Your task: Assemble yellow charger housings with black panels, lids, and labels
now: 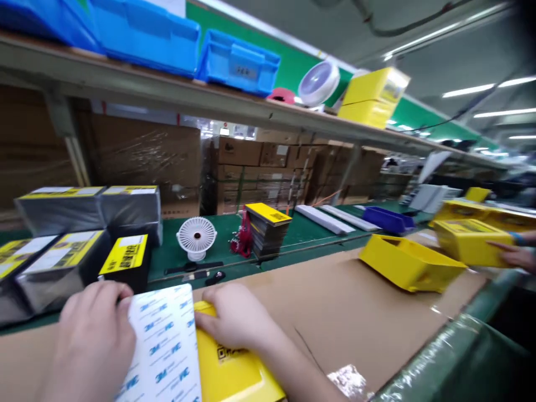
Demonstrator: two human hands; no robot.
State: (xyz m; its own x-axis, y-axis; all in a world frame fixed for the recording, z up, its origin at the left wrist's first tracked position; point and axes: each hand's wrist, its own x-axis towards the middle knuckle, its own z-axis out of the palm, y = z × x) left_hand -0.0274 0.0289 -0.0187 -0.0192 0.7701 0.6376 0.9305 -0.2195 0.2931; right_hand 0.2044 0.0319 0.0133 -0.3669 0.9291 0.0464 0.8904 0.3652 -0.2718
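The left hand point(94, 340) pinches a white sheet point(163, 346) along its left side, thumb and fingers drawn together on it. Blue "3M" marks repeat in rows over the sheet, with smaller lines of print too blurred to read. The sheet is over the near part of the counter point(335, 312), left of its middle; its long axis points from the near edge toward the far edge, and its far end has rounded corners.

Just right of it, a yellow carton point(234, 377) carries a black QR code. Its long axis also runs toward the far edge, slanting left, and its near end is partly cut off. The right hand point(234, 315) has its fingers curled narrowly round the carton's far end, beside the sheet. Whether sheet and carton touch cannot be told.

Toward the counter's left end are labelled boxes point(62, 262), yellow and white on top; their black characters are blurred. A white fan point(196, 237) stands near the far edge. Toward the right end, a co-worker's hand point(513, 257) touches a yellow box point(471, 243).
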